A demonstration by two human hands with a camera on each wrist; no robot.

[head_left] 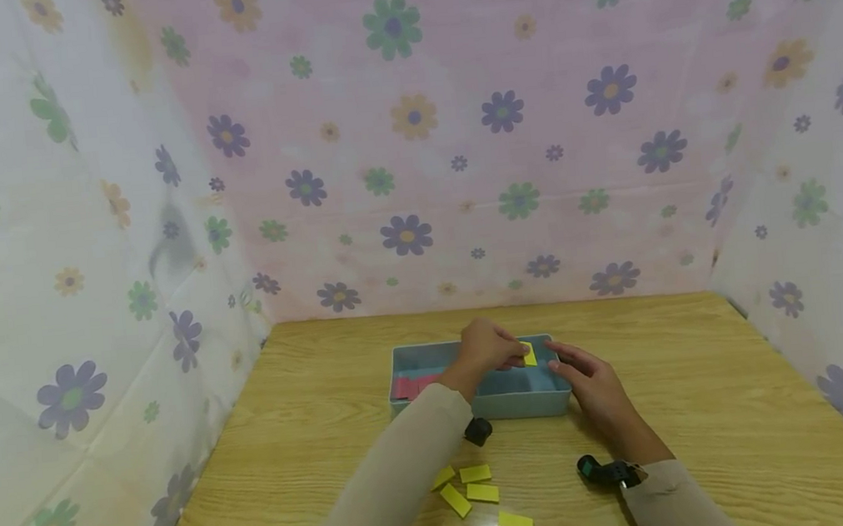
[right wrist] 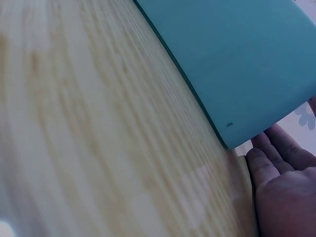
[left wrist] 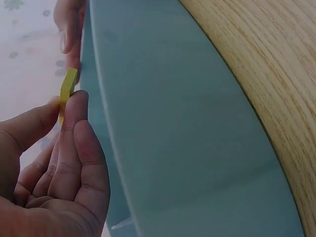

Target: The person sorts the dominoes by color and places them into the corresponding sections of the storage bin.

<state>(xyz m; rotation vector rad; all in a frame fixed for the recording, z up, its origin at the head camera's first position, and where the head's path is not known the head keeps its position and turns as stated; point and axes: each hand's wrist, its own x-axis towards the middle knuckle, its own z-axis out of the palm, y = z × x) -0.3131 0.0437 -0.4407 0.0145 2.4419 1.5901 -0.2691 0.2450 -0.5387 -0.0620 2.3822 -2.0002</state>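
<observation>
My left hand pinches a small yellow rectangular block between thumb and fingers, over the right part of a light blue open box. The left wrist view shows the block edge-on, held at the fingertips beside the box's rim. My right hand rests at the box's right end, fingers extended and thumb by the rim. In the right wrist view its relaxed fingers lie just beyond the box's corner. Pink blocks lie in the box's left part, partly hidden by the left forearm.
Several yellow blocks lie loose on the wooden table, in front of the box. One yellow block is nearer the front edge. Flowered cloth hangs behind and on both sides.
</observation>
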